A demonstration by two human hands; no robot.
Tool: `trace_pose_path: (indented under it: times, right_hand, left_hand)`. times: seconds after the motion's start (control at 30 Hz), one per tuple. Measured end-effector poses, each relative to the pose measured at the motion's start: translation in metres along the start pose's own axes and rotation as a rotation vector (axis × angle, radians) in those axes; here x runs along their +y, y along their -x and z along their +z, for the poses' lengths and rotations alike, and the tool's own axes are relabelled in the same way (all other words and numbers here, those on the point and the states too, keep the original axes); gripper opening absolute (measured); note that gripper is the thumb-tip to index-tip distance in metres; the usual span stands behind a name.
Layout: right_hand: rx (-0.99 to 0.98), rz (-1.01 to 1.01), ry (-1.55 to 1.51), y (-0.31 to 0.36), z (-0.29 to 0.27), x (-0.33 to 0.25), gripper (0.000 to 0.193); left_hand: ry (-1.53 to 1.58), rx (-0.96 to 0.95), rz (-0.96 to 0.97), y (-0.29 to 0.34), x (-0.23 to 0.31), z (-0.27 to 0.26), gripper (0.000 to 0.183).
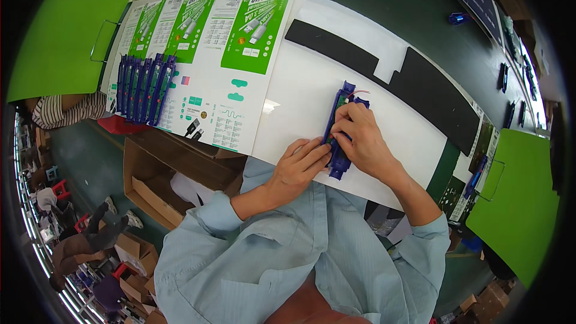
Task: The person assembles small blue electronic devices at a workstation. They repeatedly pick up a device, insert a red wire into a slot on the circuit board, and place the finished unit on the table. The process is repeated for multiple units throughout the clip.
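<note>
A long dark-blue plastic housing lies on the white work surface in front of me, with a strip of green circuit board partly visible inside. A thin red wire sticks out near its far end. My left hand is closed at the housing's left side, its fingertips pressed against the edge. From the right, my right hand reaches over the housing with thumb and fingers pinched together at the board. Whatever is between those fingertips is hidden.
Several similar blue housings with green boards stand in a row on printed green-and-white sheets at the left. A black strip curves along the far right. Green panels flank both sides. A cardboard box sits below the table's left edge.
</note>
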State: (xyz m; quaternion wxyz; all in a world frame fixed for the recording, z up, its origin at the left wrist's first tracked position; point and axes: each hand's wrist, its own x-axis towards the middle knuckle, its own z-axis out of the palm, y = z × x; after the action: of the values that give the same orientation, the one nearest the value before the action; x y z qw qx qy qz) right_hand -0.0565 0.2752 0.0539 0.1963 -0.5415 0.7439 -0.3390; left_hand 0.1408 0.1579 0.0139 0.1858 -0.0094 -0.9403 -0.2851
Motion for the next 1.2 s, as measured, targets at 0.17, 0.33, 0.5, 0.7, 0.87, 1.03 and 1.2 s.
trace_pose_path:
  times: [0.17,0.33,0.5,0.7,0.87,1.03,1.2]
  right_hand:
    - [0.094,-0.039,0.046,0.006,-0.006,-0.001,0.019]
    - [0.228,0.28,0.031,0.037,-0.017,-0.004,0.061]
    - [0.001,0.351,-0.001,0.059,-0.004,-0.013,0.089]
    - [-0.021,0.273,0.045,0.058,0.012,-0.016,0.073]
    - [-0.124,0.333,-0.152,0.041,-0.03,-0.02,0.064]
    - [-0.122,0.318,-0.201,-0.034,-0.138,0.029,0.058]
    - [-0.01,0.402,-0.145,-0.181,-0.158,0.148,0.065]
  left_hand:
    - [-0.004,-0.05,-0.008,-0.012,0.005,-0.012,0.033]
    - [-0.099,-0.171,0.031,-0.018,0.003,-0.024,0.033]
    - [-0.047,-0.19,0.023,-0.028,0.005,-0.028,0.026]
    - [-0.111,-0.269,0.019,-0.036,0.005,-0.031,0.024]
    - [-0.046,-0.261,0.051,-0.058,0.009,-0.062,0.031]
    - [-0.055,-0.278,0.177,-0.176,-0.026,-0.072,0.012]
    - [-0.052,-0.074,0.147,-0.303,-0.157,-0.001,0.018]
